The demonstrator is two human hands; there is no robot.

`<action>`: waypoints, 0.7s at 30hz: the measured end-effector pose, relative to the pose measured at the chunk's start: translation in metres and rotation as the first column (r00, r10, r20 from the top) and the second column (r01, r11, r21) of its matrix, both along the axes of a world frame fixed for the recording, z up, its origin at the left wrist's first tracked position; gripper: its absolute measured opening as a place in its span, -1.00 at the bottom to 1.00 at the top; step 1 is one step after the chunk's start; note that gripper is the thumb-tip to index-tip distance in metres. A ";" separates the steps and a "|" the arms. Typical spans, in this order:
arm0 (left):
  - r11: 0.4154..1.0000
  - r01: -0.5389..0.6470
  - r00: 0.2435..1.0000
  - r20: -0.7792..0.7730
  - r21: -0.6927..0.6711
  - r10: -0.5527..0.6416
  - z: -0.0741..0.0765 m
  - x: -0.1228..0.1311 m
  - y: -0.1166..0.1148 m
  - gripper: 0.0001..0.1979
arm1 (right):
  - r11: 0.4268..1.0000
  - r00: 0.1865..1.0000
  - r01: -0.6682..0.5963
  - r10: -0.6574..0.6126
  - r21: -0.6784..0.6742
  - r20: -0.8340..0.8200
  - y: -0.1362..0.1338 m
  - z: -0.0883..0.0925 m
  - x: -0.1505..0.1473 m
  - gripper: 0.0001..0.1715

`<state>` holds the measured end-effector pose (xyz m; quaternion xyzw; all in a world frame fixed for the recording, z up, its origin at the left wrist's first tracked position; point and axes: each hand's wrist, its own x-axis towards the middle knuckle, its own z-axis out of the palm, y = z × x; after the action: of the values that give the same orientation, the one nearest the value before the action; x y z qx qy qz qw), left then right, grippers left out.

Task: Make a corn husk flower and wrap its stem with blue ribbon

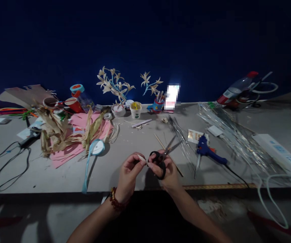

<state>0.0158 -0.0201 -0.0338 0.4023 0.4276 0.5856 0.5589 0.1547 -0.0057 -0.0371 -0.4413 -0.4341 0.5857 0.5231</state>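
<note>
My left hand (130, 170) pinches a small pale petal-like piece (141, 157) between thumb and fingertips. Close beside it, my right hand (167, 170) has its fingers through the black handles of a pair of scissors (163, 156), whose parted blades point away to the upper right. The right fingertips also meet the lower end of the pale piece. Both hands hover over the table's front edge. Behind them a lilac stick (142, 123) lies among small scraps. Branches of pale husk-like flowers (115, 82) stand at the back, with a smaller spray (150, 82) to their right.
Dried corn husks (56, 130) and pink sheets (68, 156) cover the left, near a blue ribbon roll (97, 147). To the right lie a blue glue gun (208, 150), thin wires (182, 136), clear plastic packets (236, 141) and a power strip (278, 153). A white tub (136, 111) stands behind.
</note>
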 end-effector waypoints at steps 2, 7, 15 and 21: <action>0.999 0.000 0.997 -0.073 0.042 0.003 0.006 -0.004 -0.001 -0.87 | 0.991 0.984 -0.130 0.133 -0.033 0.117 -0.001 0.001 0.011 -0.58; 0.984 0.101 0.960 -0.274 0.145 -0.058 0.021 -0.018 -0.001 -0.88 | 0.901 0.827 -0.413 0.431 -0.131 0.360 -0.006 0.004 0.038 -0.59; 0.972 0.183 0.918 -0.379 0.147 -0.116 0.029 -0.021 0.004 -0.85 | 0.862 0.785 -0.488 0.503 -0.138 0.362 -0.010 0.010 0.042 -0.59; 0.972 0.195 0.919 -0.371 0.134 -0.133 0.029 -0.025 0.004 -0.85 | 0.859 0.777 -0.488 0.508 -0.153 0.372 -0.009 0.006 0.039 -0.60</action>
<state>-0.0093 -0.0158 -0.0045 0.5826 0.4364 0.4871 0.4825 0.1941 -0.0150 -0.0316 -0.4332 -0.6185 0.6105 0.2388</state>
